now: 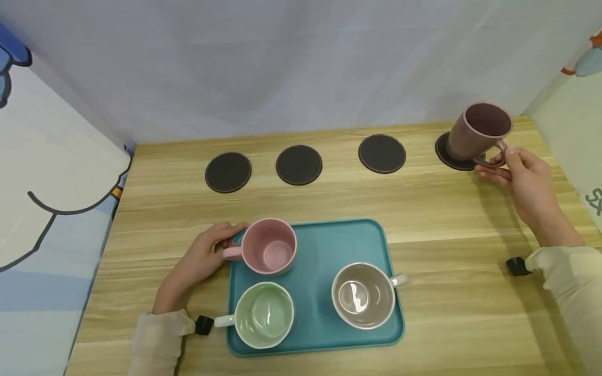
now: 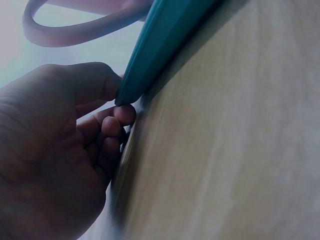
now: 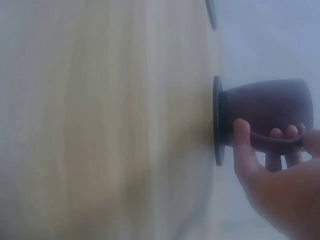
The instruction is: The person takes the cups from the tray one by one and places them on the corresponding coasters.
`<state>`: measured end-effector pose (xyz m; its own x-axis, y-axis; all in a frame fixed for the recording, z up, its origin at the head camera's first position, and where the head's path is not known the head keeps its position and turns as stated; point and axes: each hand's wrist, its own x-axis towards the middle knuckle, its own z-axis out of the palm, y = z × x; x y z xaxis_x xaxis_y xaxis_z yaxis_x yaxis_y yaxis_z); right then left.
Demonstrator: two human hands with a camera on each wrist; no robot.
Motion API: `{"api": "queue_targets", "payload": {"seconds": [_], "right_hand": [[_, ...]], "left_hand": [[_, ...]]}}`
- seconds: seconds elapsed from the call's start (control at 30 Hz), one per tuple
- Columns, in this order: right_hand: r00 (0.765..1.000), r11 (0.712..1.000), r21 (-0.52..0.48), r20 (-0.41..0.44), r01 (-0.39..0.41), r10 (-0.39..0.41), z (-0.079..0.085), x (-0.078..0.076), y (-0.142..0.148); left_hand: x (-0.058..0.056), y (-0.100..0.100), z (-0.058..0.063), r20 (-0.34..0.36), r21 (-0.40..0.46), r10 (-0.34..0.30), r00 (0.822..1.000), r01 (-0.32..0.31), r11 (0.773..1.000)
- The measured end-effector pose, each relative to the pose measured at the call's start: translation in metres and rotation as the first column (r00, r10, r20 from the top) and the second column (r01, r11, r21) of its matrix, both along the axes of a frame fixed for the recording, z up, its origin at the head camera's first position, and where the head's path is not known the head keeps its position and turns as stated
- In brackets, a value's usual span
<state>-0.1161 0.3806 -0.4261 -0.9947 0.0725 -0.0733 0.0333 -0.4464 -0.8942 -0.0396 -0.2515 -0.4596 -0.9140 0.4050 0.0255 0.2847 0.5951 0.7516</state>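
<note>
Fingers of the right hand (image 1: 529,180) were, in the head view, curled round the handle of a brown mug (image 1: 470,137). That mug was stood on a coaster (image 1: 441,149) near the far right corner of the worktop (image 1: 451,308). Three other coasters (image 1: 299,165) were spaced along the far edge. By the left hand (image 1: 207,253) the far left corner of a teal tray (image 1: 324,245) was held, just beside the handle of a pink mug (image 1: 269,250). On the tray's near left corner a green mug (image 1: 264,316) was placed, its handle stretched past the rim; the right rim was crossed by the handle of a taupe mug (image 1: 363,297). Tray and brown mug were parted by a broad stretch of wood.

From the left wrist, the tray's edge was seen pinched between thumb and fingers, the pink handle above.

From the right wrist, the brown mug's base was shown against its coaster, the handle gripped.
</note>
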Motion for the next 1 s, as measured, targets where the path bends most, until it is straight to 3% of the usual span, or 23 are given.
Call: {"api": "queue_targets", "payload": {"seconds": [0.23, 0.4, 0.8, 1.0], "right_hand": [[0.994, 0.991, -0.076, -0.029, 0.107, -0.110, -0.004, 0.005, -0.007], [0.988, 0.983, -0.123, -0.049, 0.139, -0.146, -0.007, 0.004, -0.012], [0.994, 0.994, -0.053, -0.056, 0.095, -0.098, -0.007, 0.005, -0.016], [0.998, 0.997, 0.057, 0.019, 0.055, -0.056, -0.008, 0.017, -0.012]], "left_hand": [[0.000, 0.002, -0.001, 0.003, -0.003, -0.006, 1.000, 0.006, 1.000], [0.001, 0.002, -0.002, -0.010, -0.004, -0.008, 1.000, 0.008, 1.000], [0.002, 0.000, -0.002, -0.008, -0.004, 0.001, 1.000, -0.001, 1.000], [0.001, 0.000, -0.001, -0.015, -0.022, 0.002, 1.000, -0.002, 1.000]]}}
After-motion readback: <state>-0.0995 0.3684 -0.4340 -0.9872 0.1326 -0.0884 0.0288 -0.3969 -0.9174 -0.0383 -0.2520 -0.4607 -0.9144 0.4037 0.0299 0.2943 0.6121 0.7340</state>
